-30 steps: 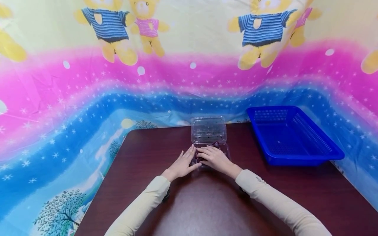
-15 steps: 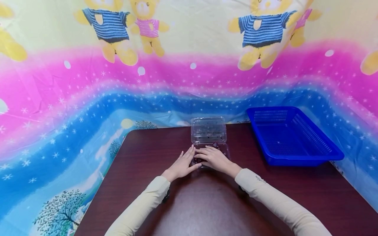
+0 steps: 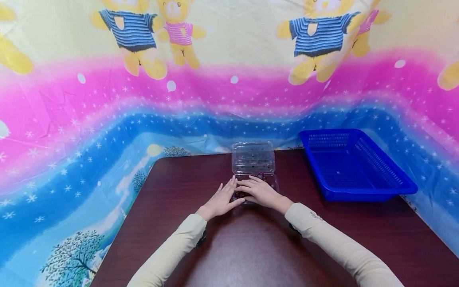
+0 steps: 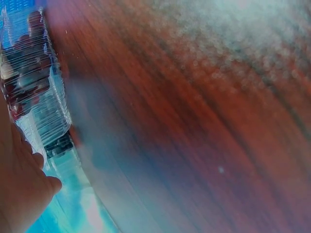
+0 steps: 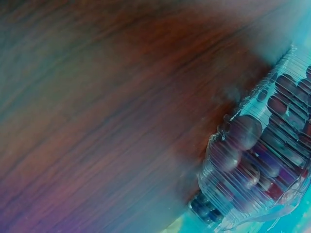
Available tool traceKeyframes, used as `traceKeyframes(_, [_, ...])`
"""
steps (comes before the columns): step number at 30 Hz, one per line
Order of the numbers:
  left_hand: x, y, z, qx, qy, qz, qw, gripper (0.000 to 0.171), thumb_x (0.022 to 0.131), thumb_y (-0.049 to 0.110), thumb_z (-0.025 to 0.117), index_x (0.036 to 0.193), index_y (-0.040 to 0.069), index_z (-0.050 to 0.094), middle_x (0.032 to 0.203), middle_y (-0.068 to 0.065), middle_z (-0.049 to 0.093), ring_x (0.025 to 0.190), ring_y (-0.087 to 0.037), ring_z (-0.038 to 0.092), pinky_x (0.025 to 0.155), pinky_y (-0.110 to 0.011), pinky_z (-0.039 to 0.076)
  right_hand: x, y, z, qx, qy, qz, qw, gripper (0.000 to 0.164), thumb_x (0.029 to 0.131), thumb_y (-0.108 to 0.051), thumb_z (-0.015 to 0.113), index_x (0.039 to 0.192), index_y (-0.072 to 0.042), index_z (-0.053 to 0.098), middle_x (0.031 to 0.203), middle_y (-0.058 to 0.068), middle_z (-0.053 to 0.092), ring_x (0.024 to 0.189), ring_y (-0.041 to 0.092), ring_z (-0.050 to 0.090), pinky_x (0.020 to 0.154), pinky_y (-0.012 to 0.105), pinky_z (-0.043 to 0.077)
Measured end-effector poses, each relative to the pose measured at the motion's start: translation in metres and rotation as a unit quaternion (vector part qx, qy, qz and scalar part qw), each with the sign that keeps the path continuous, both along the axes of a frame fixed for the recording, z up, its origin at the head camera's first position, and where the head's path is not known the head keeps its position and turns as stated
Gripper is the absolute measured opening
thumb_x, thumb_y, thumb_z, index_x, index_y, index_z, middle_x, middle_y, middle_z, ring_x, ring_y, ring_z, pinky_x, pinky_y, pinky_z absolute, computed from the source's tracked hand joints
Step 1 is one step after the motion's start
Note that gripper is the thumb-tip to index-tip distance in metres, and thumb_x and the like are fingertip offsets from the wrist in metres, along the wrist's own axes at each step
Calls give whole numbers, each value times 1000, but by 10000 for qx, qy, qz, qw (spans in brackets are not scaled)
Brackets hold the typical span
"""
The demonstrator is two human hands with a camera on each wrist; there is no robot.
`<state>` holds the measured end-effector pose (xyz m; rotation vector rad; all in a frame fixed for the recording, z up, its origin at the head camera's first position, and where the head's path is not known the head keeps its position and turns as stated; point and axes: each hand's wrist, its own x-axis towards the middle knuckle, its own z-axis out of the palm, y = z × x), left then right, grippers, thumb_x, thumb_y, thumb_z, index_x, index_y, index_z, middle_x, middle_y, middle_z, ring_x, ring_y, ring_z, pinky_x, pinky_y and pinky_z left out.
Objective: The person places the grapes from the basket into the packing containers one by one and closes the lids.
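A clear plastic clamshell box stands at the table's middle with its lid raised at the back. Dark purple-red grapes fill its base, seen through the ribbed wall in the right wrist view. My left hand lies along the box's left side, fingers straight and together, thumb apart near the front edge. Over the base reaches my right hand, its fingers pointing left across the grapes and hiding some of them. The fingertips of both hands come close together at the left rim. The right wrist view shows no hand.
A blue plastic basket with slotted walls stands at the table's right rear. The dark red-brown wooden table runs back to a hanging cloth printed with bears and snowflakes.
My right hand has shifted very slightly over the grapes, a few fingers moving a little. The left hand, the box and the basket stay put.
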<state>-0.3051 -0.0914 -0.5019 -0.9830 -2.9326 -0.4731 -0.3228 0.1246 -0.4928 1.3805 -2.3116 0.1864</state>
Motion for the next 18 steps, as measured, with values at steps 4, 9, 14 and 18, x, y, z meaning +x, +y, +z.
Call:
traceKeyframes(4, [-1,0,-1,-11,21,-16,10000,87,90,68,23,148,4,12,156,-11,-1,143,-26,7,112,-54,13,-1,1,0,37,-40,38,10000,46,85,-30,65,129,-19,56,131,6,56,123,24,49,106,48,31])
traceKeyframes(9, [-1,0,-1,-15,25,-35,10000,87,90,68,22,148,4,12,156,-11,-1,143,-26,9,112,-54,13,-3,2,-1,58,-73,133,9999,48,86,-30,64,131,-19,54,133,7,54,125,24,47,107,48,29])
traceKeyframes(14, [-1,0,-1,-32,36,-33,10000,87,90,68,22,148,4,11,156,-12,0,143,-27,9,112,-54,14,-4,4,-1,119,-179,191,9996,51,88,-32,61,137,-21,49,138,7,50,128,24,45,109,49,27])
traceKeyframes(18, [0,0,0,-48,11,-46,10000,87,90,68,23,148,5,8,156,-13,-1,143,-26,8,112,-54,14,-5,4,0,160,-333,232,9990,52,91,-33,58,139,-21,45,140,8,46,129,26,43,109,51,25])
